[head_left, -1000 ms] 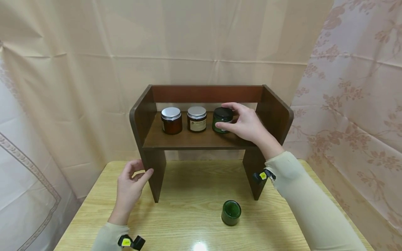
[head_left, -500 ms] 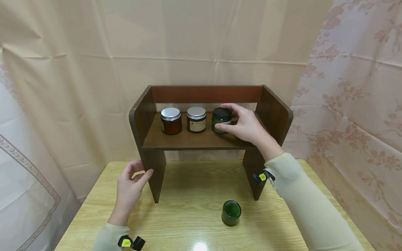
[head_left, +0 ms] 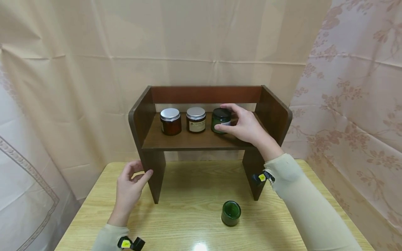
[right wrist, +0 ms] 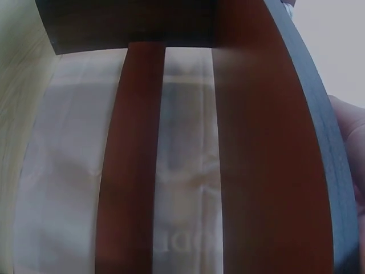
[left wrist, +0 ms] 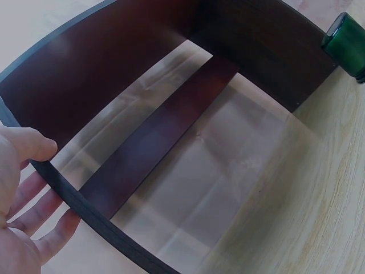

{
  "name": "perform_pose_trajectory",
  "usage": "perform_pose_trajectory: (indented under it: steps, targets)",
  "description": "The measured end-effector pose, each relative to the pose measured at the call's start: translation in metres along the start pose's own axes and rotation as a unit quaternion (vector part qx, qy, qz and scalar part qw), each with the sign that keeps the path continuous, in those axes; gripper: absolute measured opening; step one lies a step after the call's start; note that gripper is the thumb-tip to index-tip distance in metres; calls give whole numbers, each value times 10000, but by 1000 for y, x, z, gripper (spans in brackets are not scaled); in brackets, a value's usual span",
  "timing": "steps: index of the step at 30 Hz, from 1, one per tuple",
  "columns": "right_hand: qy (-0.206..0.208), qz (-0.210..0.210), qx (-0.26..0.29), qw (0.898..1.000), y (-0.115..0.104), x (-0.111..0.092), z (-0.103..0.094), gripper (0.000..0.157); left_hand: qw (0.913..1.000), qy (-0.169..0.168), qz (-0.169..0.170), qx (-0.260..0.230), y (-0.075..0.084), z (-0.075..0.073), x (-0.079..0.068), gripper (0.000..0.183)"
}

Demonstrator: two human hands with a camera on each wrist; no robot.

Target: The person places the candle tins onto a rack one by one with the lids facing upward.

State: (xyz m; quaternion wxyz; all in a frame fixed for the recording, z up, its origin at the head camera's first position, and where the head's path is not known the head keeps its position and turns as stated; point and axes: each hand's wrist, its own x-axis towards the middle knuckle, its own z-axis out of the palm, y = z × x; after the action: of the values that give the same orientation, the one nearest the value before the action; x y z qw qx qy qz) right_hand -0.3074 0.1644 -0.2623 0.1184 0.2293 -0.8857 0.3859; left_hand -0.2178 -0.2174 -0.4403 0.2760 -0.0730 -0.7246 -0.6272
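Note:
In the head view, my right hand (head_left: 246,125) holds a green glass jar with a black lid (head_left: 221,116), fingers behind it and thumb across its front. That jar stands upright on the upper board of a dark brown wooden shelf (head_left: 185,142). To its left are two amber jars with silver lids, a plain-fronted one (head_left: 171,126) and one with a cream label (head_left: 196,124). Low on the shelf's left side panel, my left hand (head_left: 129,186) grips the edge; the left wrist view has the thumb (left wrist: 34,144) on one face and fingers on the other. The right wrist view hides the held jar.
A lidless green glass jar (head_left: 230,214) stands on the light wood table (head_left: 194,184), in front of the shelf's right leg. Beige cloth (head_left: 201,42) hangs behind the shelf, and flowered cloth (head_left: 351,87) hangs at the right.

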Motion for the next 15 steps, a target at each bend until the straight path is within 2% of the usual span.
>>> perform_pose_trajectory:
  steps: [8, 15]
  targets:
    - [-87, 61, -37, 9999, 0, -3, -3, 89, 10000, 17, 26, -17, -1, -1, 0, 32]
    - [308, -62, 170, 9994, -6, -24, -15, 87, 10000, -4, 77, -22, 0, 0, 0, 33]
